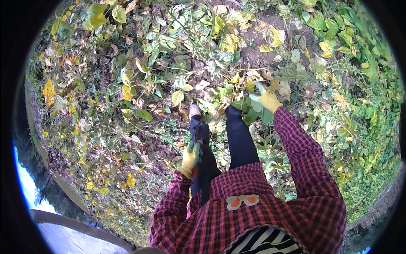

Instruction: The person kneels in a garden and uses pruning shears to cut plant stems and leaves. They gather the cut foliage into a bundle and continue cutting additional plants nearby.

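My left hand [191, 156], in a yellow and green work glove, grips the handle of a sickle [197, 128] in front of my left leg. Its dark curved blade points away from me, and a bit of red handle shows below the fist. My right hand [265, 96], gloved in yellow and pale blue-green, reaches low among the plants ahead of my right knee. Thumb and fingers are spread, and I see nothing held between them. Broad green leaves [253, 115] lie just under that hand, with yellowed leaves close by.
Tangled stems and drying leaves [177, 97] surround my feet. Brown soil [263, 57] shows between plants ahead. Denser green plants [374, 127] grow along the right. My shoe [194, 110] stands among leaf litter. A pale mesh-like surface with a dark rim [73, 235] curves into the lower left.
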The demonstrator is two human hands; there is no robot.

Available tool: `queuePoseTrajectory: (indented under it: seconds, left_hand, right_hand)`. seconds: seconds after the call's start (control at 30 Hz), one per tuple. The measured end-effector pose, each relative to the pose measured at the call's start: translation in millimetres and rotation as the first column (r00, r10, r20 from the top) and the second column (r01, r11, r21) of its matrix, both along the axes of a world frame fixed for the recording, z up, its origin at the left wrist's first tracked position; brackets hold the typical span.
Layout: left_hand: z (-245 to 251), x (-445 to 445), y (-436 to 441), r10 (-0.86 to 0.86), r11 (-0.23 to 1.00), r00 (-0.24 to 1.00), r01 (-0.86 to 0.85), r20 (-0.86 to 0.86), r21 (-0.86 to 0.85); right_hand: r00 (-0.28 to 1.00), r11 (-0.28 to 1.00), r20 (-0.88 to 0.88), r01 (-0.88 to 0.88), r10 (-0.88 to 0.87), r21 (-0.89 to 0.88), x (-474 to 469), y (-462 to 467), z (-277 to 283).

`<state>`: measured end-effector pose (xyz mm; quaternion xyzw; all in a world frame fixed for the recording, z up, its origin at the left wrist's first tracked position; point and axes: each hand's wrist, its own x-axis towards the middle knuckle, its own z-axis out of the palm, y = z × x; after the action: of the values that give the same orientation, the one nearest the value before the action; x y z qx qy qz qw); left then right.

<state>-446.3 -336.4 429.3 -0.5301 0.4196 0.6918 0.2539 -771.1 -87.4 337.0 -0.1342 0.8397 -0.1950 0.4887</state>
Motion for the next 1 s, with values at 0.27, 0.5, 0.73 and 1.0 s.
queuePoseTrajectory:
  seconds: [0.27,0.5,0.73,1.0]
  left_hand:
    - [1,-97,-1,0.516,0.854,0.796,-0.447,-0.316,0.266]
    - [18,-103,14,0.680,0.730,0.703,-0.626,-0.208,0.273]
    - [27,-103,21,0.632,0.755,0.746,-0.534,-0.207,0.380]
    - [21,-99,17,0.649,0.650,0.759,-0.517,-0.053,0.558]
  right_hand:
    - [0.903,0.690,0.423,0.255,0.081,-0.677,-30,-126,86]
    - [0.952,0.875,0.235,-0.063,0.198,-0.481,-11,-156,80]
    - [0.942,0.728,0.041,-0.229,0.333,-0.646,-8,-140,110]
    - [0.791,0.713,0.484,0.580,-0.375,-0.395,1,-132,61]
